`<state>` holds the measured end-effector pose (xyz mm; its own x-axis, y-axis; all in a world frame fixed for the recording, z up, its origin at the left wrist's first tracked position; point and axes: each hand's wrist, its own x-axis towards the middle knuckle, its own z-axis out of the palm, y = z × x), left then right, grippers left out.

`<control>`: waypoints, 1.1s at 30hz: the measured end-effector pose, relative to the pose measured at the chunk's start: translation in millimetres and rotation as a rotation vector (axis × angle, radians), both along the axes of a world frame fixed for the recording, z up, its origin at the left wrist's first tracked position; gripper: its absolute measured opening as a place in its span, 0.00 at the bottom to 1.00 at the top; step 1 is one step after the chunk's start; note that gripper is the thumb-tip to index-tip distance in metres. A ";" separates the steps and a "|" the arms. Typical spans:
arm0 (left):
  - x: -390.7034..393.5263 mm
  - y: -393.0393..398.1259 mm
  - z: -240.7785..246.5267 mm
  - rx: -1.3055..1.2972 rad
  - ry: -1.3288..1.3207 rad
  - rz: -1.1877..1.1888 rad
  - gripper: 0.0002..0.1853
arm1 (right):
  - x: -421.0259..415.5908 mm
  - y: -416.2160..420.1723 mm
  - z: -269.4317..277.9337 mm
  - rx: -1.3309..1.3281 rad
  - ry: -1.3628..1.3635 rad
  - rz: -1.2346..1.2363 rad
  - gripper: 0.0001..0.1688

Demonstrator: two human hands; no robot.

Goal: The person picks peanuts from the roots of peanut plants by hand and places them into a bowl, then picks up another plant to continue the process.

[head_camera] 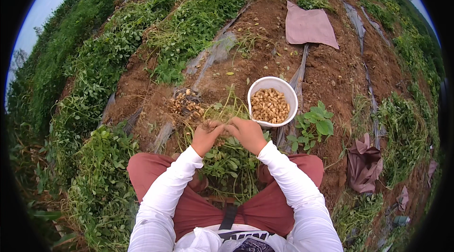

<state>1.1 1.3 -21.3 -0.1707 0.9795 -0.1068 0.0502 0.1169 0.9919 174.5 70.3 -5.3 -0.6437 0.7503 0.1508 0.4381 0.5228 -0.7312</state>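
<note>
My left hand (208,136) is closed around the root end of a peanut plant, with thin roots showing over its fingers. My right hand (246,134) meets it at the fingertips, thumb and fingers pinched together; whether a pod is between them is hidden. Just beyond my right hand stands a white plastic bucket (251,90) with a pouring lip, partly filled with unshelled peanuts (269,106). Peanut pods on uprooted stems (187,102) lie on the soil to the upper left of my hands. Leafy peanut vines (228,163) lie between my knees, below the hands.
Heaps of peanut vines (198,21) run along the left. A pinkish cloth or sack (308,25) lies flat beyond the bucket, and a crumpled one (364,167) lies at right. Strips of plastic film (212,53) cross the red-brown soil. A leafy plant (315,122) grows right of the bucket.
</note>
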 end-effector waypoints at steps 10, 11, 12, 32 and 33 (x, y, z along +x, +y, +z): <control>16.3 5.6 19.1 0.057 -0.120 -0.082 0.06 | 6.2 -15.4 25.5 -0.185 0.321 -0.138 0.12; 13.6 7.5 12.7 0.036 -0.019 0.007 0.07 | 7.3 -16.5 25.0 -0.168 0.333 -0.137 0.12; 8.0 10.5 0.0 0.016 0.080 0.095 0.07 | 9.7 -16.7 18.5 -0.260 0.446 -0.083 0.11; 11.6 2.4 15.4 -0.154 -0.235 0.051 0.08 | 1.6 -10.5 -7.3 -0.040 -0.229 -0.060 0.22; 12.5 -0.5 18.9 -0.172 -0.265 0.048 0.08 | 0.3 -12.6 -6.4 -0.020 -0.213 -0.058 0.21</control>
